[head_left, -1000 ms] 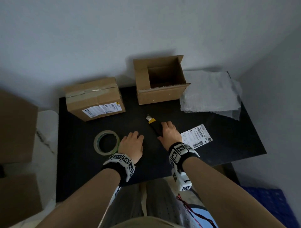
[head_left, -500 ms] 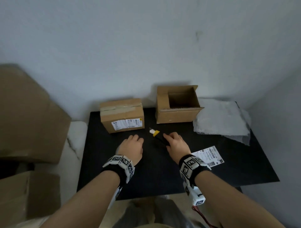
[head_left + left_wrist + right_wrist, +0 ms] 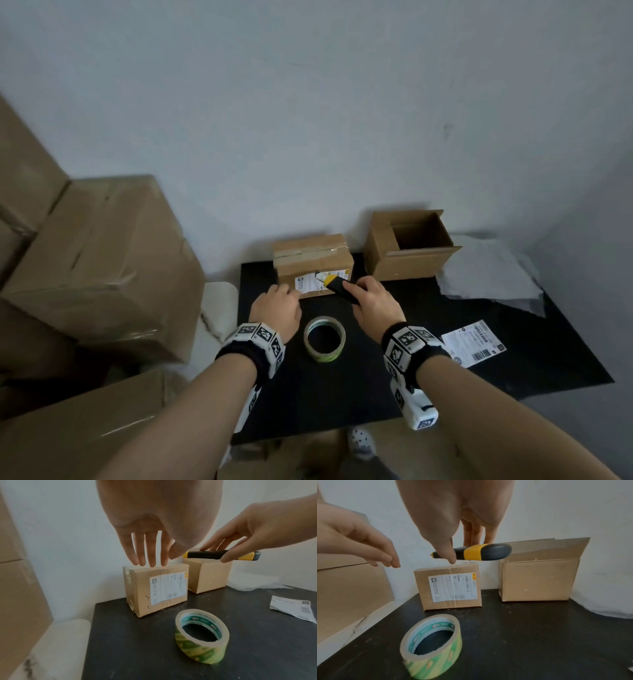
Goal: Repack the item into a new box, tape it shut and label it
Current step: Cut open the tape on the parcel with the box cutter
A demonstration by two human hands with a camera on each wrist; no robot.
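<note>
1. Lifted off the surface (image 3: 513,359) since a second ago, the utility knife (image 3: 337,287) now hangs in the air before the sealed box (image 3: 313,265), pinched between the thumb and fingers (image 3: 471,536) of the right hand (image 3: 375,303).
2. Up from lying flat on the surface, the left hand (image 3: 275,310) now hovers near the sealed box's top edge with fingers (image 3: 145,550) straight and released, holding nothing.
3. Whether the blade is out cannot be told; the knife tip is small and partly behind the thumb.
4. What the sealed box holds is hidden; it stands at the surface's far edge, taped, with a printed label on its front.
5. Right of it at the same edge stands the open box (image 3: 407,248), plain corrugated cardboard, flaps up, its inside in shadow.
6. Crumpled translucent wrap (image 3: 489,277) lies at the far right corner, pale and hard to make out.
7. A roll of clear tape (image 3: 324,338), ring-shaped with a greenish core, lies mid-surface between the wrists.
8. A loose label sheet (image 3: 474,342) lies near the right edge, its print too small to read.
</note>
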